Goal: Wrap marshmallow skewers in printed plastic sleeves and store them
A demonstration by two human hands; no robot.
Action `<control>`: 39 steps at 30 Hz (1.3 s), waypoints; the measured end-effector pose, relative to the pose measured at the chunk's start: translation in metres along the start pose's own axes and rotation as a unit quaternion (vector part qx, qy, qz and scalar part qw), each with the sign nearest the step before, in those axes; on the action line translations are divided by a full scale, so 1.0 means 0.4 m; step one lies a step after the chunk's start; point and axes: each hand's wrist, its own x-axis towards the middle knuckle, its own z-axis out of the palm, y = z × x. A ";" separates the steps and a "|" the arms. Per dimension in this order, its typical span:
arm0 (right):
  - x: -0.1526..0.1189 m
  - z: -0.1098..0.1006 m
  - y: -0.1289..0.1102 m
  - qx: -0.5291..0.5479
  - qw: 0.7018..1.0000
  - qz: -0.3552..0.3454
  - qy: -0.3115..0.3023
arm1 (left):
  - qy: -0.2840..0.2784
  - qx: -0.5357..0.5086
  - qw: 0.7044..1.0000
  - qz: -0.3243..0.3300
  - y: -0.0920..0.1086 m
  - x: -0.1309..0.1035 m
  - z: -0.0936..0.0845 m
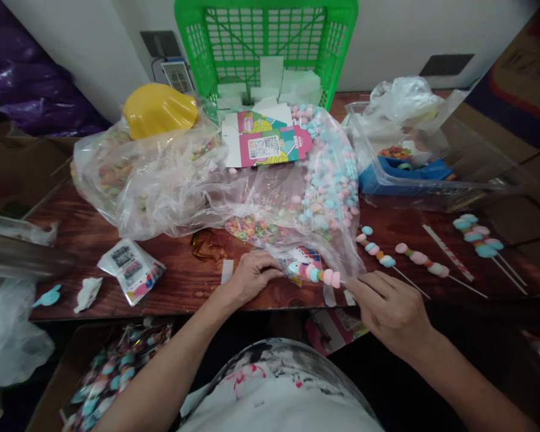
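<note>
Near the table's front edge, my left hand (pixel 255 277) pinches the end of a small clear printed bag (pixel 303 259). My right hand (pixel 389 302) is closed on the stick end of a candy skewer (pixel 331 278) with pink, blue and orange pieces. The skewer lies level between my hands, its left part in or over the printed bag. Right of my right hand lie more candy skewers (pixel 418 257), and beyond them a thicker bunch (pixel 479 235) on sticks. A stack of printed bags (pixel 132 270) rests to the left.
Large clear bags of ring candy (pixel 112 174) and pink-blue candy (pixel 330 174) cover the table's middle. A green basket (pixel 265 9) stands behind, a clear bin (pixel 432 180) at right, a yellow bowl (pixel 159 111) at left. A box of wrapped skewers (pixel 112 375) sits below.
</note>
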 end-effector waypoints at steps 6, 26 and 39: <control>0.001 0.018 0.016 0.097 0.994 0.042 0.009 | 0.062 0.099 0.992 0.052 0.015 -0.014 -0.011; 0.028 -0.054 0.008 0.050 0.988 -0.145 0.030 | -0.159 0.005 0.985 -0.071 0.133 -0.014 0.018; 0.033 -0.057 -0.011 0.019 0.991 -0.131 0.008 | -0.149 0.024 0.987 -0.060 0.161 -0.021 0.034</control>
